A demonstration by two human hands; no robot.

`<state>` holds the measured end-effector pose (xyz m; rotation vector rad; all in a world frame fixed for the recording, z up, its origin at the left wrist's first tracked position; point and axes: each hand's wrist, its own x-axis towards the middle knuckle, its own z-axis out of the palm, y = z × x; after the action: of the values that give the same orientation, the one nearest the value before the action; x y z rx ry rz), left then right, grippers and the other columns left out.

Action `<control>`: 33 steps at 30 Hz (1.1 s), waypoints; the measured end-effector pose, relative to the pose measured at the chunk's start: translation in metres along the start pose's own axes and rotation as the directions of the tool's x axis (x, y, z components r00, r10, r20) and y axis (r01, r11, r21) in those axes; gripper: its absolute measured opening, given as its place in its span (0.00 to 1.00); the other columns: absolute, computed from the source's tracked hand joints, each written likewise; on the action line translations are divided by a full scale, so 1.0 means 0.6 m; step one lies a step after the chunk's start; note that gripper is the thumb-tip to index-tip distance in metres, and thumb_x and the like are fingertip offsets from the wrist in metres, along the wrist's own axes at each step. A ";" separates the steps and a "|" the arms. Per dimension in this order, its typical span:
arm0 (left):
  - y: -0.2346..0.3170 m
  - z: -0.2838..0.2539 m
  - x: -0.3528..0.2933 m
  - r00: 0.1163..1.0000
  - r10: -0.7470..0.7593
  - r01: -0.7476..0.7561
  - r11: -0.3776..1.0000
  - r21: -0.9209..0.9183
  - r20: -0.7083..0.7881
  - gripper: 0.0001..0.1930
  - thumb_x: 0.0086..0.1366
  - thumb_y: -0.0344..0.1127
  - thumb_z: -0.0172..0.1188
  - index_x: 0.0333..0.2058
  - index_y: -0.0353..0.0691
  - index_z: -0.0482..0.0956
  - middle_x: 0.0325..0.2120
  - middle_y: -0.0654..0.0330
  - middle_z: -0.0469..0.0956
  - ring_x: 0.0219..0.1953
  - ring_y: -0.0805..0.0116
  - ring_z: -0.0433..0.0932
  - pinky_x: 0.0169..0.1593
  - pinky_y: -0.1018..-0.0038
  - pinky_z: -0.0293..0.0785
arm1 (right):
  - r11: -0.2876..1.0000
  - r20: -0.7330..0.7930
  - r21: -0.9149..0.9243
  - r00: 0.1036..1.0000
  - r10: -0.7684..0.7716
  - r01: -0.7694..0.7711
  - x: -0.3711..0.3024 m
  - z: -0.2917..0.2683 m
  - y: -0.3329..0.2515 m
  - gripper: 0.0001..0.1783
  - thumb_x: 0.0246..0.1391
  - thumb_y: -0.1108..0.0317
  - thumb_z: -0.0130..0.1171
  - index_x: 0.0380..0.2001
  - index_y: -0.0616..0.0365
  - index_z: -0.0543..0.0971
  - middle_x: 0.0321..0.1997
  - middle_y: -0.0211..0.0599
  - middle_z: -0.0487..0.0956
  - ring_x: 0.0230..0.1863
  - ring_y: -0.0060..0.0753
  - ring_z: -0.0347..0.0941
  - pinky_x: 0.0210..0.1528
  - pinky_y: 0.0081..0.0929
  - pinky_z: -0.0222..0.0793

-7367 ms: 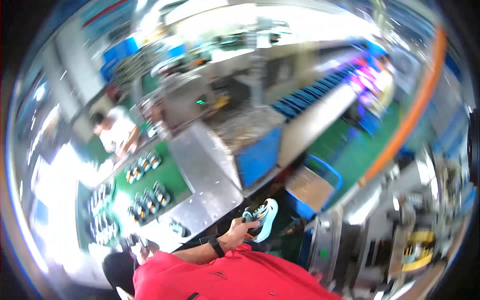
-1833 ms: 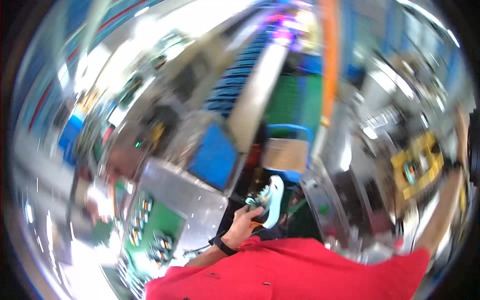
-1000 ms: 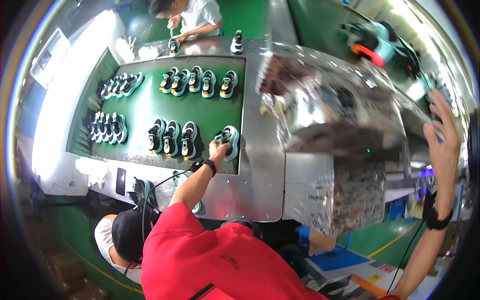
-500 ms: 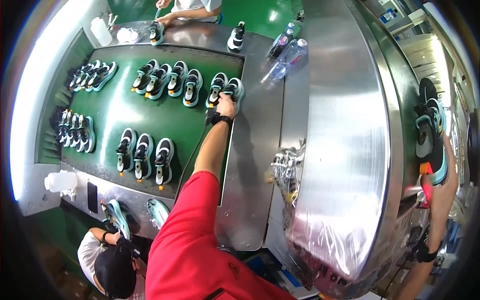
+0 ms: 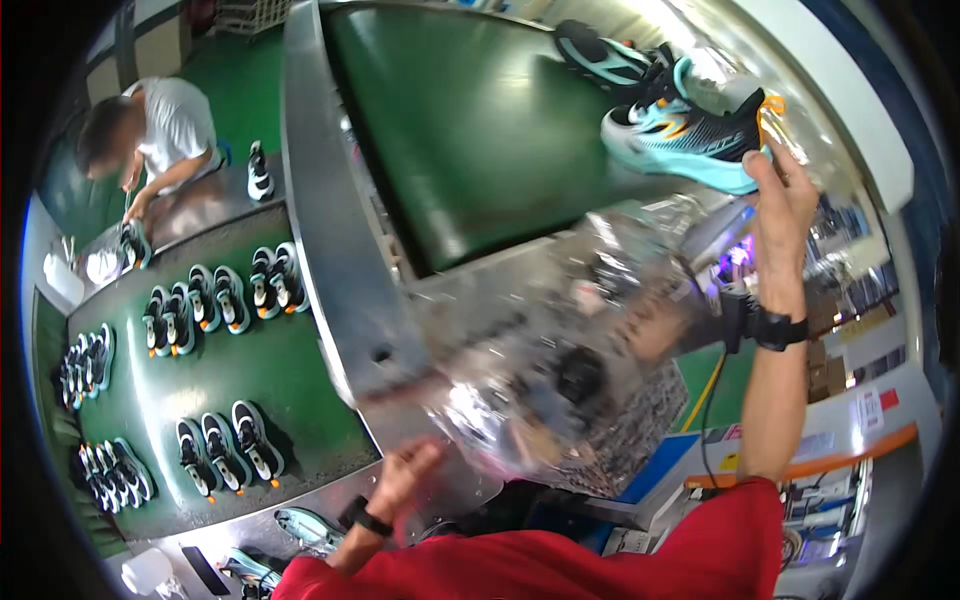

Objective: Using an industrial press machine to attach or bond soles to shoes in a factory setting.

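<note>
Right hand: fingers grip sneaker at heel, sensible hold; likely light, soft-uppered. Left hand: fingers blurred, closure unclear.

Markings, one: pale lettering, side of upper-right shoe. Two: white label with red patch, print too small for me. Three: dark characters on clear plastic wrap, which I see blurred.

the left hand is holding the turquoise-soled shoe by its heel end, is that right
Not the left hand: the head view now shows the right hand holding the turquoise-soled shoe by its heel end.
</note>
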<state>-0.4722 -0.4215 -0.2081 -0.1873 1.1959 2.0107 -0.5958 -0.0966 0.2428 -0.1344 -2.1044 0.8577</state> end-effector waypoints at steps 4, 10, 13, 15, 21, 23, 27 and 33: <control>0.077 0.225 -0.088 0.663 0.083 0.049 0.987 -0.154 0.744 0.27 0.70 0.35 0.53 0.64 0.33 0.59 0.61 0.47 0.66 0.61 0.54 0.68 0.65 0.59 0.63 | 0.951 -0.225 0.308 0.972 0.062 0.010 -0.110 -0.138 -0.014 0.24 0.46 0.71 0.61 0.47 0.73 0.77 0.35 0.30 0.78 0.31 0.17 0.70 0.31 0.16 0.65; 0.115 0.569 -0.136 0.438 0.341 -0.009 0.927 -0.376 0.832 0.44 0.61 0.53 0.63 0.67 0.39 0.50 0.65 0.51 0.60 0.66 0.53 0.60 0.66 0.55 0.58 | 0.986 -0.539 -0.104 0.841 0.055 -0.130 -0.426 -0.333 -0.051 0.18 0.41 0.76 0.57 0.40 0.66 0.76 0.37 0.30 0.76 0.36 0.20 0.70 0.41 0.20 0.67; 0.022 0.670 -0.183 0.507 0.320 -0.318 0.932 -0.172 0.800 0.36 0.67 0.61 0.50 0.63 0.40 0.59 0.60 0.53 0.67 0.62 0.57 0.66 0.65 0.56 0.59 | 0.939 -0.647 0.074 0.700 0.302 -0.337 -0.595 -0.392 -0.074 0.26 0.38 0.77 0.64 0.46 0.66 0.76 0.42 0.34 0.79 0.41 0.23 0.74 0.45 0.27 0.72; -0.044 0.735 -0.244 0.496 0.146 0.170 0.950 -0.261 0.856 0.34 0.69 0.61 0.44 0.62 0.40 0.62 0.57 0.52 0.70 0.59 0.55 0.69 0.64 0.56 0.62 | 0.907 -0.622 0.227 0.664 0.415 -0.354 -0.671 -0.438 -0.097 0.32 0.40 0.74 0.67 0.53 0.65 0.71 0.47 0.37 0.78 0.48 0.24 0.75 0.52 0.29 0.72; -0.265 0.827 -0.360 0.284 -0.251 0.133 0.966 0.221 0.925 0.24 0.70 0.49 0.51 0.54 0.35 0.70 0.49 0.54 0.76 0.48 0.62 0.78 0.51 0.65 0.75 | 0.856 -0.617 0.263 0.604 0.504 -0.445 -0.931 -0.668 -0.163 0.47 0.43 0.67 0.72 0.65 0.59 0.59 0.58 0.42 0.73 0.60 0.32 0.68 0.61 0.33 0.64; -0.358 0.852 -0.425 0.235 -0.367 -0.113 0.909 0.401 0.900 0.20 0.69 0.45 0.55 0.49 0.33 0.74 0.43 0.57 0.79 0.43 0.68 0.78 0.47 0.70 0.75 | 0.881 -0.724 0.217 0.536 0.434 -0.420 -1.008 -0.738 -0.160 0.45 0.41 0.69 0.71 0.63 0.59 0.62 0.55 0.41 0.74 0.56 0.29 0.70 0.59 0.30 0.65; -0.515 0.891 -0.574 -0.009 -0.474 -0.294 0.842 0.451 0.880 0.22 0.69 0.43 0.57 0.53 0.32 0.71 0.45 0.59 0.76 0.45 0.75 0.72 0.50 0.74 0.70 | 0.761 -0.916 0.201 0.156 0.369 -0.617 -1.176 -0.829 -0.164 0.34 0.38 0.74 0.67 0.53 0.65 0.72 0.49 0.39 0.77 0.47 0.29 0.74 0.53 0.26 0.70; -0.825 0.994 -0.567 -0.237 -0.683 -0.266 0.730 0.630 0.691 0.15 0.70 0.42 0.54 0.48 0.38 0.72 0.40 0.64 0.75 0.46 0.75 0.76 0.41 0.84 0.74 | 0.727 -0.941 0.324 -0.289 0.179 -0.605 -1.399 -0.892 -0.202 0.32 0.41 0.76 0.64 0.54 0.64 0.73 0.44 0.34 0.76 0.42 0.23 0.72 0.47 0.23 0.70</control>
<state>0.2470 -0.0008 -0.0575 1.2963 0.4110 0.5604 0.3636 -0.2217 -0.0200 -1.3785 -0.4672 0.3918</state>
